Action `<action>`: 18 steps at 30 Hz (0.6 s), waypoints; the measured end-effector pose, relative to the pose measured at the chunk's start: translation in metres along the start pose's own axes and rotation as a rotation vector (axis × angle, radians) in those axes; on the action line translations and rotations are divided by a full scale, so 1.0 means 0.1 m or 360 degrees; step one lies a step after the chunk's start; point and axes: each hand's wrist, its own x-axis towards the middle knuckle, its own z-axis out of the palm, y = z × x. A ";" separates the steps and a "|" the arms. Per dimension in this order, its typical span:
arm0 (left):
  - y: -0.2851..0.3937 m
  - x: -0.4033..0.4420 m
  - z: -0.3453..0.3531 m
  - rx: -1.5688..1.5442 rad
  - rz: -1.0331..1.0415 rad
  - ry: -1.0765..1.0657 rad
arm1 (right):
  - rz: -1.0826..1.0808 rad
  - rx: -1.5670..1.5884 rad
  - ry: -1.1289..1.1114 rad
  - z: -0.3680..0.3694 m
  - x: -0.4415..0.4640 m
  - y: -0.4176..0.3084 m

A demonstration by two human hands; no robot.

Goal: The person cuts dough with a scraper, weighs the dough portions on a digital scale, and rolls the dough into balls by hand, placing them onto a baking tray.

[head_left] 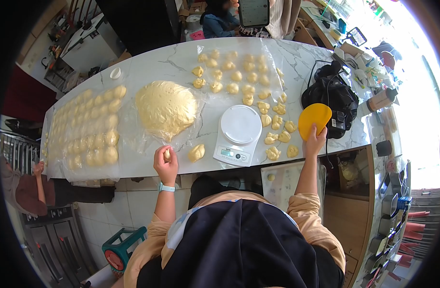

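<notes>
My left hand (166, 166) is closed around a small piece of dough (167, 155) at the table's near edge. Just beyond it lies a large mound of dough (164, 108) on plastic film. My right hand (316, 142) grips a yellow dough scraper (314, 119), raised over the right side of the table. Between my hands stands a white kitchen scale (239, 126) with a bare platform. One loose dough lump (196, 153) sits left of the scale. Several rough dough pieces (273, 153) lie to its right.
Plastic film covers rows of dough balls (100, 139) at left and more balls (236, 76) at the back. A black bag (332, 91) is beyond the scraper. Another person (33, 187) stands at the left end. A green stool (124, 247) is behind me.
</notes>
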 end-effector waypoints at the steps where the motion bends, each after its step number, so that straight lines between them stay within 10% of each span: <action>1: 0.00 0.00 0.00 0.0002 -0.0005 -0.0001 | -0.0008 0.0012 0.0003 0.00 0.00 0.01; 18: -0.01 -0.01 0.01 -0.0001 -0.0064 0.0004 | -0.0009 -0.0022 0.0004 0.00 0.00 0.01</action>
